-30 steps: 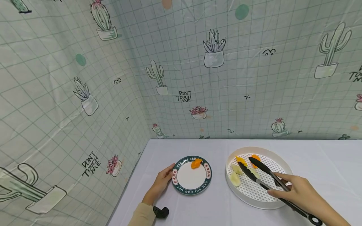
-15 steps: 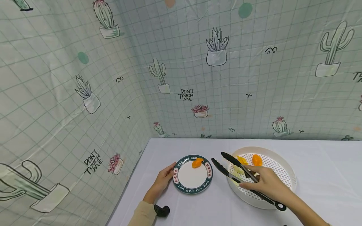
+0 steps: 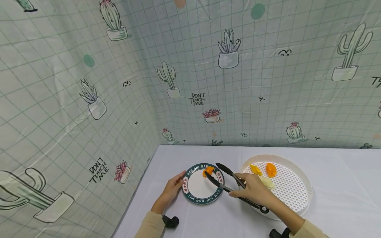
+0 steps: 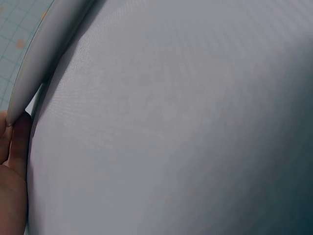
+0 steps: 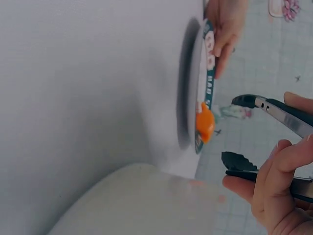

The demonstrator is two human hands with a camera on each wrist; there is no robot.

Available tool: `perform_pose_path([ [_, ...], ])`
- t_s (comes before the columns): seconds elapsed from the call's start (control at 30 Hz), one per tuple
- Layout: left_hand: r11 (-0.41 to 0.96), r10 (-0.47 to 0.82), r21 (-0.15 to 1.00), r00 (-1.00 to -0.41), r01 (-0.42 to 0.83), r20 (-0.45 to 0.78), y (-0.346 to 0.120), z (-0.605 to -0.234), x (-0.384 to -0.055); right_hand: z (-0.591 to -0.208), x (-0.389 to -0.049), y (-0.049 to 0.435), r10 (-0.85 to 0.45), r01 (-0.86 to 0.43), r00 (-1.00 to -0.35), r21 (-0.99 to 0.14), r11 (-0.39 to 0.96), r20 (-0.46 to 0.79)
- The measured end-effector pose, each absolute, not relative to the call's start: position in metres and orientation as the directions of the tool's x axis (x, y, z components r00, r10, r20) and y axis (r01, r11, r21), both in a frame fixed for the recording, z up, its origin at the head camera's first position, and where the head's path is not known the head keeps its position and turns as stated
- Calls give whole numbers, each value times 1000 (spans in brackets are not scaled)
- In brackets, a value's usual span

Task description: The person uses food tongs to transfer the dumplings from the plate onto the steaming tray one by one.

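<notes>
My left hand point(image 3: 171, 188) grips the left rim of a round white plate point(image 3: 200, 186) with a dark green lettered border, thumb over the edge and fingers beneath. A lumpy orange piece point(image 5: 205, 123) lies near the plate's far edge. My right hand point(image 3: 253, 188) holds black-and-steel tongs point(image 3: 225, 189) from the right, their arms spread apart with nothing between the tips. In the head view one tip overlaps the orange piece, while the other is over the plate's right rim. In the left wrist view only the fingers point(image 4: 18, 144) at the plate's underside show.
Right of the plate stands a round white tray point(image 3: 308, 188) with a perforated base. In it lie a yellow piece point(image 3: 256, 170), another orange piece point(image 3: 271, 169) and a pale yellow piece point(image 3: 267, 181). A cactus-print cloth point(image 3: 238, 82) hangs behind the white table point(image 3: 342, 185).
My right hand has carried the tongs left, from above the perforated tray to the plate, their tips apart. My left hand has stayed on the plate's rim.
</notes>
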State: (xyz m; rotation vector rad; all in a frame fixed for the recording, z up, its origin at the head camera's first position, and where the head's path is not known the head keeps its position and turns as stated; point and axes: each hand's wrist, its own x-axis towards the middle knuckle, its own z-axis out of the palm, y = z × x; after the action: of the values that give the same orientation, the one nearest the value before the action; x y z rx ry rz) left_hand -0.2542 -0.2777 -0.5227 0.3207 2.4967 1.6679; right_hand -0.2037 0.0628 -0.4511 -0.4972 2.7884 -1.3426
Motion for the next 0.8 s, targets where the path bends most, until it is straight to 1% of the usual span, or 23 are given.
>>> perform_pose_path([
  [0.17,359,221,932,-975,58,-25,-276,-522,-256,-459,-211,49,-259,-236,-961,-779,581,97],
  [0.47,338,227,940,-973,52,-27,-275,-522,-256,-467,-216,31,-211,-172,-976,-784,597,54],
  [0.8,327,234,944,-972,46,-34,-277,-524,-256,-472,-216,23,-221,-191,-973,-751,632,62],
])
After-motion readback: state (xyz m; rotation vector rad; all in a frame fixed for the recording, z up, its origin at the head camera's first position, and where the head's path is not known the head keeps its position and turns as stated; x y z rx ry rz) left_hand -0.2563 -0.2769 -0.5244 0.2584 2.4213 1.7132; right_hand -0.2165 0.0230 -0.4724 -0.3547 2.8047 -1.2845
